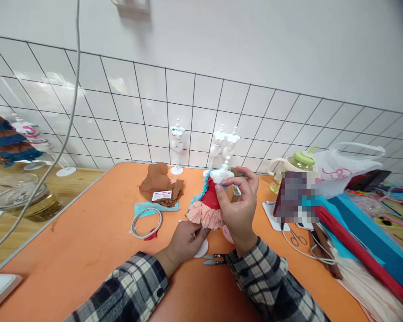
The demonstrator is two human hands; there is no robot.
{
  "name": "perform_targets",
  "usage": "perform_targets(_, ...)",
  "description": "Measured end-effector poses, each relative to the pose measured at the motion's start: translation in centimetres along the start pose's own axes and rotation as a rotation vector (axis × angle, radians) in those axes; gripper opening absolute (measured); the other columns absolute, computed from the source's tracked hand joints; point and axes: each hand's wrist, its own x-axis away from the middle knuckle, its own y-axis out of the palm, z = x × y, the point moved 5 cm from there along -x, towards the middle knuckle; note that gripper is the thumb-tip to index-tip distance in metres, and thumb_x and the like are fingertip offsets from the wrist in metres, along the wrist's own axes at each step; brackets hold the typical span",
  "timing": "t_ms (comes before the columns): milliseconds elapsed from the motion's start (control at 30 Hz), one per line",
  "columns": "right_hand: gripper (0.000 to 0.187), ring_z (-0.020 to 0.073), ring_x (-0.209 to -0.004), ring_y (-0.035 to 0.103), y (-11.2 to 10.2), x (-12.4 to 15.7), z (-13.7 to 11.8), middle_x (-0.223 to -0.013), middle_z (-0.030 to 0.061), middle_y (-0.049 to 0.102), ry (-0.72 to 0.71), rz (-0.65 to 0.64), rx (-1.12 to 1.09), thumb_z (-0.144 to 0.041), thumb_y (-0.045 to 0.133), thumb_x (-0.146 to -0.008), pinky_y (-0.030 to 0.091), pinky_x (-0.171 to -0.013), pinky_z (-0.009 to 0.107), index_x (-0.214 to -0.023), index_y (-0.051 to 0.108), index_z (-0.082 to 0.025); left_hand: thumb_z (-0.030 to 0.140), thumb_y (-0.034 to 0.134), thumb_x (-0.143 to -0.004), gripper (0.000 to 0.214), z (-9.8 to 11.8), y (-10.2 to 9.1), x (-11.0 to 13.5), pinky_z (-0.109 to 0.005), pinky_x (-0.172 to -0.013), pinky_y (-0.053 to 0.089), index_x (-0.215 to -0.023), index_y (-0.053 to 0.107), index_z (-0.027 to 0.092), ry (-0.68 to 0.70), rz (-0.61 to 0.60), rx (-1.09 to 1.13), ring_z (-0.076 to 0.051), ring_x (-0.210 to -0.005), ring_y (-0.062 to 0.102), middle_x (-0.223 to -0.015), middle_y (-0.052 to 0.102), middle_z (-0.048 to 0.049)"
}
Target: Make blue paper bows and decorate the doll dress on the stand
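Observation:
A small white dress form (221, 175) stands tilted in front of me. It wears a red crepe-paper bodice (211, 193), a ruffled pink skirt (206, 215) and a turquoise frilled trim (199, 191) along its left side. Below the skirt, my left hand (186, 243) is closed round the form's stand, just above its round white base (201, 249). My right hand (240, 203) pinches the form's upper body at the bodice's top edge, thumb in front; its fingertips partly cover the spot. Thread snips (215, 259) lie beside my right sleeve.
Brown crepe paper (157, 179), a blue strip (139, 209) and a tape roll (147, 222) lie on the orange table (87, 228). Bare dress forms (177, 138) stand along the wall. At right are scissors (298, 238), cables, a bottle (302, 161) and coloured paper (376, 237).

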Motion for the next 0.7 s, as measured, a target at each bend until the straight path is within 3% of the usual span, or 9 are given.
perform_targets(67, 0.007, 0.0231, -0.115, 0.05, 0.0, -0.1, -0.1, -0.12, 0.0076, 0.049, 0.012, -0.006, -0.007, -0.022, 0.068, -0.078, 0.042, -0.098, 0.042, -0.08, 0.061, -0.02, 0.037, 0.04, -0.093, 0.036, 0.0, 0.0, 0.0, -0.027, -0.069, 0.045, -0.076, 0.067, 0.018, -0.001, 0.005, -0.014, -0.021, -0.082, 0.066, -0.079, 0.072, -0.009)
perform_targets(200, 0.01, 0.0233, -0.116, 0.049, -0.1, -0.2, -0.1, -0.12, 0.0079, 0.049, 0.002, -0.03, -0.091, -0.023, 0.064, -0.079, 0.042, -0.095, 0.04, -0.086, 0.058, -0.021, 0.038, 0.039, -0.093, 0.041, -0.4, 0.4, 0.0, -0.024, -0.055, 0.039, -0.065, 0.061, 0.018, -0.046, -0.021, 0.001, -0.015, -0.057, 0.058, -0.059, 0.065, -0.0042)
perform_targets(300, 0.022, 0.0205, -0.106, 0.051, -0.2, -0.1, 0.5, -0.12, 0.0076, 0.05, 0.029, 0.013, -0.176, -0.023, 0.06, -0.079, 0.042, -0.09, 0.039, -0.099, 0.05, -0.022, 0.039, 0.04, -0.093, 0.043, -0.6, 0.4, 0.1, -0.023, -0.051, 0.035, -0.06, 0.058, 0.018, -0.049, -0.006, 0.011, -0.012, -0.049, 0.053, -0.051, 0.06, -0.0017)
perform_targets(400, 0.031, 0.0181, -0.096, 0.052, -0.1, 0.1, 1.1, -0.122, 0.0076, 0.05, 0.056, 0.036, -0.212, -0.023, 0.059, -0.077, 0.042, -0.087, 0.038, -0.104, 0.044, -0.023, 0.037, 0.041, -0.093, 0.042, -0.5, 0.4, 0.1, -0.022, -0.052, 0.036, -0.06, 0.058, 0.017, -0.025, 0.0, -0.002, -0.012, -0.051, 0.055, -0.053, 0.061, -0.0023)
perform_targets(500, 0.031, 0.0196, -0.1, 0.051, 0.0, 0.1, 1.3, -0.123, 0.0083, 0.048, 0.073, 0.025, -0.215, -0.024, 0.059, -0.077, 0.041, -0.088, 0.038, -0.103, 0.042, -0.023, 0.036, 0.039, -0.093, 0.041, -0.4, 0.5, 0.2, -0.022, -0.057, 0.039, -0.063, 0.06, 0.017, 0.007, -0.024, 0.0, -0.014, -0.058, 0.059, -0.059, 0.065, -0.0039)
perform_targets(633, 0.029, 0.0191, -0.097, 0.05, -0.7, -0.3, 0.6, -0.124, 0.0087, 0.048, 0.095, 0.025, -0.224, -0.026, 0.054, -0.079, 0.041, -0.087, 0.038, -0.106, 0.043, -0.023, 0.036, 0.04, -0.091, 0.04, -1.6, 0.7, 0.1, -0.025, -0.059, 0.044, -0.063, 0.063, 0.018, -0.095, -0.053, -0.042, -0.017, -0.06, 0.062, -0.061, 0.067, -0.0051)
perform_targets(700, 0.031, 0.0189, -0.094, 0.05, -1.4, -0.4, -0.3, -0.125, 0.0089, 0.048, 0.075, 0.046, -0.241, -0.027, 0.05, -0.079, 0.041, -0.087, 0.039, -0.109, 0.044, -0.023, 0.032, 0.039, -0.09, 0.035, -2.6, 0.5, -0.3, -0.029, -0.067, 0.049, -0.074, 0.068, 0.019, -0.145, -0.021, -0.052, -0.02, -0.069, 0.066, -0.071, 0.071, -0.0071)
